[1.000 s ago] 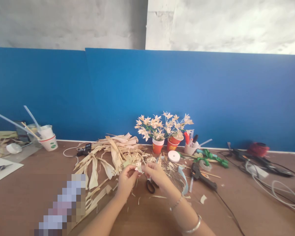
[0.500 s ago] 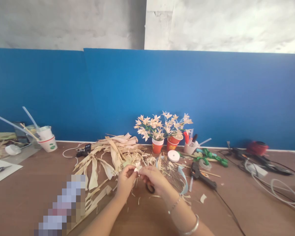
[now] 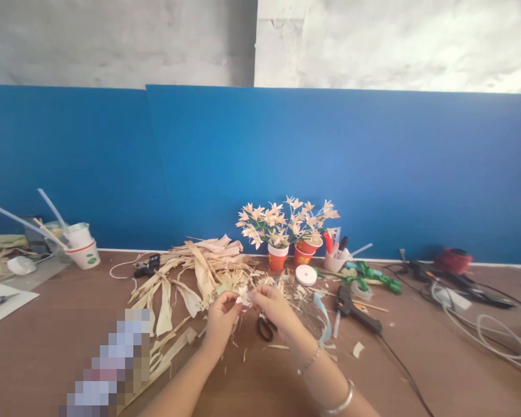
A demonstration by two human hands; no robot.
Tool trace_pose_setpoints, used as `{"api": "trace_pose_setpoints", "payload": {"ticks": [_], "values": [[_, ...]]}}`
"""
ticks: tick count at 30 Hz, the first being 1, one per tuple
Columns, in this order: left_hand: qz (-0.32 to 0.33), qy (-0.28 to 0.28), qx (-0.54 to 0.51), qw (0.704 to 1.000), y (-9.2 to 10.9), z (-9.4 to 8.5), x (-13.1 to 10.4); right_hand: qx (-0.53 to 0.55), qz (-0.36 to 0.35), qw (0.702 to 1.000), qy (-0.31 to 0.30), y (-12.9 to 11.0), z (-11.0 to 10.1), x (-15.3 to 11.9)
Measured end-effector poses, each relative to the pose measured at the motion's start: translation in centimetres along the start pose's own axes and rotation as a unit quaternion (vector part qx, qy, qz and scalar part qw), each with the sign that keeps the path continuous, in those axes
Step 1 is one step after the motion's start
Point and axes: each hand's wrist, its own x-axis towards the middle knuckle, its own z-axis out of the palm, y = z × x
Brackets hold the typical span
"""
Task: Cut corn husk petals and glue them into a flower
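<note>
A small pale husk flower (image 3: 243, 296) is pinched by my left hand (image 3: 221, 318), its thumb and fingers closed at the flower's left side. My right hand (image 3: 272, 307) has its fingertips closed at the flower's right edge; what they grip there is too small to make out. Black-handled scissors (image 3: 265, 329) lie on the table just below my right hand, their blades hidden. Behind both hands spreads a heap of dry husks (image 3: 204, 269). Finished-looking pale flowers (image 3: 273, 217) on green stems stand in a red paper cup (image 3: 278, 259) and a second red cup (image 3: 306, 252).
On the right lie a glue gun (image 3: 358, 313) with its cord, green wire pieces (image 3: 380, 279) and white cables (image 3: 490, 333). A white tape roll (image 3: 306, 275) sits before the cups. White cups (image 3: 84, 253) stand at the left.
My right hand has shifted slightly up and to the right, and more of the scissors' handle shows. My left hand has stayed almost in place.
</note>
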Motion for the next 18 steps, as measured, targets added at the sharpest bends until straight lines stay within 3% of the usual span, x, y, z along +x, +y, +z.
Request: {"api": "trace_pose_setpoints", "payload": {"ticks": [14,18], "values": [[-0.022,-0.004,-0.004,1.000,0.2,0.2,-0.1,-0.012,-0.010,1.000,-0.006,0.8,-0.2,0.6],[-0.038,0.001,-0.010,0.999,0.3,0.1,-0.1,-0.099,-0.016,0.995,-0.009,0.0,-1.1,0.7]]}}
